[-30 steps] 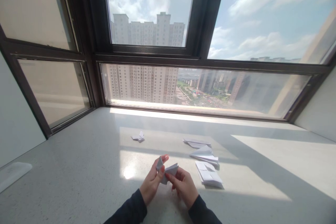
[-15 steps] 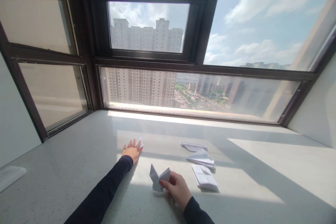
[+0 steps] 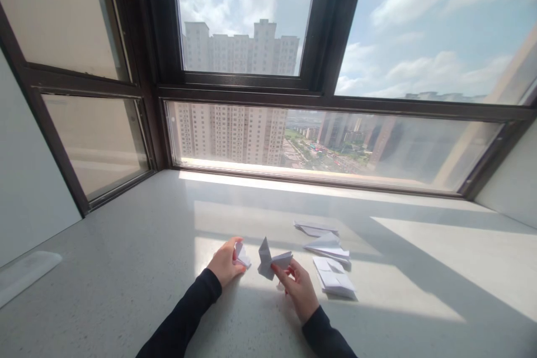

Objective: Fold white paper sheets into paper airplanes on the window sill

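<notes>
My right hand (image 3: 297, 286) pinches a folded white paper figure (image 3: 265, 262) with pointed, wing-like flaps, held just above the pale sill. To its left, my left hand (image 3: 227, 262) closes thumb and fingers around a smaller folded white paper piece (image 3: 242, 255), partly hidden by the fingers. A short gap separates the two papers. Right of my right hand, three more folded papers lie in a column: a narrow folded paper (image 3: 316, 229) at the back, a paper airplane (image 3: 329, 248) in the middle, and a squarish folded paper (image 3: 334, 278) nearest me.
The speckled white windowsill (image 3: 126, 268) carries bands of sunlight and shadow. A whitish flat object (image 3: 29, 274) lies at the far left. Dark window frames (image 3: 319, 102) border the sill at the back and left, with tall buildings (image 3: 235, 134) outside.
My left hand has come nearer and to the right, from lying spread over a small paper to gripping it. My right hand has shifted slightly right and away from me with its paper figure.
</notes>
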`<state>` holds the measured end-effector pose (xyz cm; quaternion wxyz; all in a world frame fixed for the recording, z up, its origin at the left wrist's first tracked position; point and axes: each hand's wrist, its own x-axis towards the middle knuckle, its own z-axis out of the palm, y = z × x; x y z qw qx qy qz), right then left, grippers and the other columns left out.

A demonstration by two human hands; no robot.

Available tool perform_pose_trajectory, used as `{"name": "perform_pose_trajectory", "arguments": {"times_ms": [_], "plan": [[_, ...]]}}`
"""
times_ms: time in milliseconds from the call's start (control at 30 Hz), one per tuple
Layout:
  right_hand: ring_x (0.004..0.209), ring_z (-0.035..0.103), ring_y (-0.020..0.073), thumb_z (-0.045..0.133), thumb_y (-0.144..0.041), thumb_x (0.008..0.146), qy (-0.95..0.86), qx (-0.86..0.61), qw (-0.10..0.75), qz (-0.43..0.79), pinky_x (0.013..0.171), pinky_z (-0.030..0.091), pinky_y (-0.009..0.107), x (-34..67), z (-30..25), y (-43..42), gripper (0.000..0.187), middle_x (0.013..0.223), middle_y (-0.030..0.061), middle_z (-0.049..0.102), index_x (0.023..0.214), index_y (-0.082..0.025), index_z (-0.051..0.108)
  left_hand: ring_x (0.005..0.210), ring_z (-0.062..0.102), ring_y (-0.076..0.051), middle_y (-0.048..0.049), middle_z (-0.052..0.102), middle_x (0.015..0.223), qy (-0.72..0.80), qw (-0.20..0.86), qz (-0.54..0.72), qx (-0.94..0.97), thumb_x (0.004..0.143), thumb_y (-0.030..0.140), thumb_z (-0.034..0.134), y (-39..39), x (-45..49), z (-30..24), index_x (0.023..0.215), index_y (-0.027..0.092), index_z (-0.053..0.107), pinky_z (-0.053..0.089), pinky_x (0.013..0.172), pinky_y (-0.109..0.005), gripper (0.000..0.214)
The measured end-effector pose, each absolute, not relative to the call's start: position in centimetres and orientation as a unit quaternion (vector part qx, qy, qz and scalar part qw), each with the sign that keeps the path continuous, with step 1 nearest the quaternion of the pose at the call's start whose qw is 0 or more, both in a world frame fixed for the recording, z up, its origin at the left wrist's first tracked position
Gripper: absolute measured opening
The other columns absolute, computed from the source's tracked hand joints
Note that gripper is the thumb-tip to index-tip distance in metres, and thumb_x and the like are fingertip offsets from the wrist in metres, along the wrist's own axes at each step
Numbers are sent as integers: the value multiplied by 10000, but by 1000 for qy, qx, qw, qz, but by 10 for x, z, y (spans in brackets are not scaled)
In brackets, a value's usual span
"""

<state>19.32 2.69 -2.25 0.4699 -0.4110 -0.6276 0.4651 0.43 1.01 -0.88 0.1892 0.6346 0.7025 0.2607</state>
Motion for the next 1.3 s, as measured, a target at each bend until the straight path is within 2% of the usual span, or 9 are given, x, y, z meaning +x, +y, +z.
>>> {"name": "perform_pose_trajectory", "arguments": {"times_ms": [167, 333, 433, 567, 633, 767, 933, 1067, 1300], "plan": [[773, 557, 219, 632, -516, 573, -604, -376, 503, 491, 552, 470, 281, 192, -21, 26, 433, 999, 109, 566, 821, -161, 630, 614, 518, -106, 22, 511, 787, 543, 338, 403, 655, 611, 139, 576, 0, 25, -7, 1190, 238, 333, 422, 590, -226, 635], [668, 590, 208, 658, -447, 592, -591, -300, 474, 579, 616, 464, 317, 189, -21, 25, 328, 706, 59, 650, 733, -152, 629, 588, 529, -101, -13, 535, 893, 475, 419, 436, 639, 580, 205, 653, -5, 39, -6, 1182, 248, 356, 434, 563, -235, 672], [682, 599, 216, 664, -433, 596, -561, -310, 499, 583, 636, 462, 325, 190, -19, 25, 328, 699, 59, 659, 753, -148, 628, 602, 563, -114, -48, 505, 977, 479, 448, 490, 574, 558, 290, 688, -1, 35, -7, 1155, 232, 370, 455, 577, -262, 679], [691, 604, 231, 660, -457, 590, -513, -336, 523, 593, 625, 468, 338, 193, -20, 25, 377, 724, 74, 668, 795, -142, 623, 884, 568, -223, -122, 491, 1087, 434, 540, 580, 429, 527, 394, 713, 1, 36, -12, 1133, 189, 392, 432, 778, -341, 715], [674, 604, 226, 655, -455, 598, -504, -335, 525, 598, 615, 469, 336, 193, -20, 24, 373, 734, 78, 670, 797, -141, 621, 989, 518, -254, -124, 525, 1083, 393, 610, 554, 408, 543, 394, 710, -4, 43, -16, 1072, 174, 463, 387, 849, -363, 623], [693, 601, 229, 646, -444, 612, -534, -337, 509, 585, 636, 469, 339, 192, -17, 19, 350, 707, 76, 662, 774, -135, 618, 957, 544, -249, -87, 612, 950, 346, 702, 487, 388, 616, 356, 674, -13, 57, -21, 941, 165, 552, 378, 849, -392, 396], [611, 564, 193, 603, -472, 632, -594, -404, 506, 477, 532, 455, 297, 194, -17, 20, 347, 666, 58, 613, 736, -140, 600, 768, 614, -208, -78, 623, 866, 334, 703, 496, 384, 619, 303, 674, -13, 52, -22, 955, 151, 522, 435, 690, -316, 399], [676, 546, 177, 563, -412, 686, -666, -424, 490, 370, 534, 437, 263, 200, -21, 25, 260, 771, 58, 581, 747, -163, 601, 643, 608, -171, -35, 620, 758, 367, 666, 506, 407, 554, 233, 692, -6, 45, -28, 893, 155, 521, 410, 560, -247, 387], [699, 527, 173, 528, -311, 737, -773, -375, 417, 297, 530, 423, 250, 202, -17, 22, 153, 767, 53, 571, 719, -185, 613, 705, 586, -202, -26, 611, 747, 384, 618, 490, 480, 554, 265, 702, -5, 45, -31, 896, 163, 540, 437, 613, -303, 392]]}}
